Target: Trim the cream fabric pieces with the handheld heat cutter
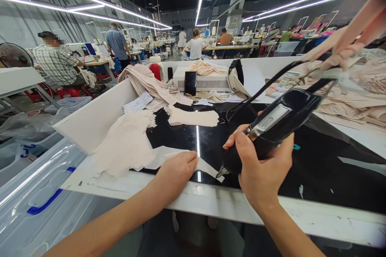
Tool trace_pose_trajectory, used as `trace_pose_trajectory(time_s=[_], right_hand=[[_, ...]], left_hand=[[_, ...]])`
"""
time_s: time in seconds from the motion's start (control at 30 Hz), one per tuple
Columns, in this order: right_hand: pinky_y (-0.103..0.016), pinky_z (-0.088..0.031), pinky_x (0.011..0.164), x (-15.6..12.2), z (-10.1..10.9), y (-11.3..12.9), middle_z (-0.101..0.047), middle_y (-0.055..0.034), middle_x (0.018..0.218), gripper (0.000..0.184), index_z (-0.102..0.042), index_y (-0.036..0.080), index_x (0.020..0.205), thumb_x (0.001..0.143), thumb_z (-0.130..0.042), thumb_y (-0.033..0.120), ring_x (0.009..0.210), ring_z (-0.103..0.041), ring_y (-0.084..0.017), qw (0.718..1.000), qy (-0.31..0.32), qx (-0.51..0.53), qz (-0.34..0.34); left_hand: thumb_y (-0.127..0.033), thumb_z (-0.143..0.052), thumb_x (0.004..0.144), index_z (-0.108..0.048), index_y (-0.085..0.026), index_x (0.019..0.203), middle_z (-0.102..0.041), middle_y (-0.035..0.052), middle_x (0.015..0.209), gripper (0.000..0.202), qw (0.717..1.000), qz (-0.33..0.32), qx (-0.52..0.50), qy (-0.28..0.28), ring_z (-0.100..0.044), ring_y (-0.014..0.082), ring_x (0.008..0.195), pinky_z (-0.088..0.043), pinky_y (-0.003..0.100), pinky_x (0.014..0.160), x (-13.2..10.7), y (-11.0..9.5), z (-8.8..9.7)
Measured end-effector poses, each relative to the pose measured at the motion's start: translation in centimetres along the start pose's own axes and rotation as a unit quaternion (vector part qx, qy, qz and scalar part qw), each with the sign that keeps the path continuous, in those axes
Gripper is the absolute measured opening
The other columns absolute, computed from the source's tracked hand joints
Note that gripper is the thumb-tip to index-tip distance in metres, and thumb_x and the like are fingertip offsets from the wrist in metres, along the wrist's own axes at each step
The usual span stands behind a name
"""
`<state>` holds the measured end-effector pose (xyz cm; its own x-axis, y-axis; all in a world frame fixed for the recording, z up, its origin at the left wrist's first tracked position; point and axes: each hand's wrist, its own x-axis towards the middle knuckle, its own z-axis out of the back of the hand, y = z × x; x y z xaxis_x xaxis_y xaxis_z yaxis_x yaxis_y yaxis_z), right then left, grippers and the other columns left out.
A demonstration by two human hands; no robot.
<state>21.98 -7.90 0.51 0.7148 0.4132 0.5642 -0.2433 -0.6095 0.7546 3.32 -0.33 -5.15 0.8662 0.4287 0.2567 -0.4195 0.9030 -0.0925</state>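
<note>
On the glossy black work surface (316, 160) lies a thin white piece of material (208, 168). My left hand (176, 174) is closed over it, fingers together and pressed down near the table's front edge. A bulky black corded hand tool (280, 118) with a pointed metal tip is gripped in my right hand (265, 172). Its tip touches or nearly touches the right end of the white piece. Left of my left hand spreads a pile of cream fabric pieces (122, 144). A cream stack of cut pieces (193, 117) lies farther back.
A phone (190, 83) leans against a vented white box (202, 78). White boards (93, 116) wall the table's left and back. Beige fabric heaps (356, 84) fill the far right. Clear plastic bins (45, 192) stand at left. The tool's black cable (265, 84) loops above the table.
</note>
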Motion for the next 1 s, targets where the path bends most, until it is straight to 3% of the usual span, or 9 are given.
trace_pose_trajectory(time_s=[0.3,0.43,0.53,0.63,1.0], right_hand=[[-0.035,-0.065,0.066,-0.2,-0.1,0.1,-0.076,0.0070,0.085,0.042,-0.064,0.027,0.107,0.089,-0.099,0.040,0.062,-0.071,-0.016,1.000,-0.004,-0.009,-0.006],[-0.035,-0.064,0.066,-0.3,-0.2,0.0,-0.076,0.0069,0.084,0.044,-0.064,0.027,0.108,0.088,-0.100,0.043,0.062,-0.071,-0.016,1.000,-0.007,-0.010,-0.005],[-0.035,-0.065,0.067,-0.4,-0.2,0.1,-0.076,0.0069,0.084,0.043,-0.063,0.027,0.107,0.089,-0.100,0.042,0.063,-0.071,-0.016,1.000,-0.003,-0.012,-0.008],[-0.034,-0.064,0.066,-0.5,-0.2,0.2,-0.077,0.0072,0.084,0.042,-0.063,0.027,0.106,0.090,-0.099,0.040,0.062,-0.071,-0.016,1.000,-0.001,-0.006,-0.010],[-0.036,-0.062,0.065,0.1,-0.3,0.1,-0.077,0.0069,0.086,0.046,-0.062,0.028,0.104,0.089,-0.101,0.046,0.061,-0.070,-0.017,1.000,0.008,0.014,-0.013]], left_hand=[[0.004,-0.052,0.113,-0.070,-0.016,0.118,-0.079,0.0087,0.124,0.028,0.997,-0.013,0.032,0.067,-0.080,0.0250,0.111,-0.068,0.037,0.098,0.3,-0.6,1.7],[-0.026,-0.067,0.120,-0.071,-0.018,0.127,-0.076,0.0103,0.122,0.012,0.994,-0.030,0.059,0.082,-0.078,0.0283,0.109,-0.068,0.039,0.092,0.3,-1.5,2.3],[-0.055,-0.075,0.116,-0.070,-0.020,0.145,-0.075,0.0162,0.133,0.046,0.993,-0.049,0.076,0.076,-0.077,0.0345,0.120,-0.069,0.044,0.097,-0.1,-1.9,2.3],[-0.068,-0.071,0.113,-0.067,-0.023,0.157,-0.073,0.0208,0.139,0.063,0.992,-0.069,0.081,0.072,-0.076,0.0386,0.128,-0.068,0.049,0.104,-0.4,-1.8,2.0],[-0.069,-0.073,0.111,-0.065,-0.024,0.165,-0.070,0.0287,0.154,0.071,0.993,-0.091,0.063,0.038,-0.071,0.0465,0.143,-0.063,0.059,0.116,-1.2,-1.5,1.2]])
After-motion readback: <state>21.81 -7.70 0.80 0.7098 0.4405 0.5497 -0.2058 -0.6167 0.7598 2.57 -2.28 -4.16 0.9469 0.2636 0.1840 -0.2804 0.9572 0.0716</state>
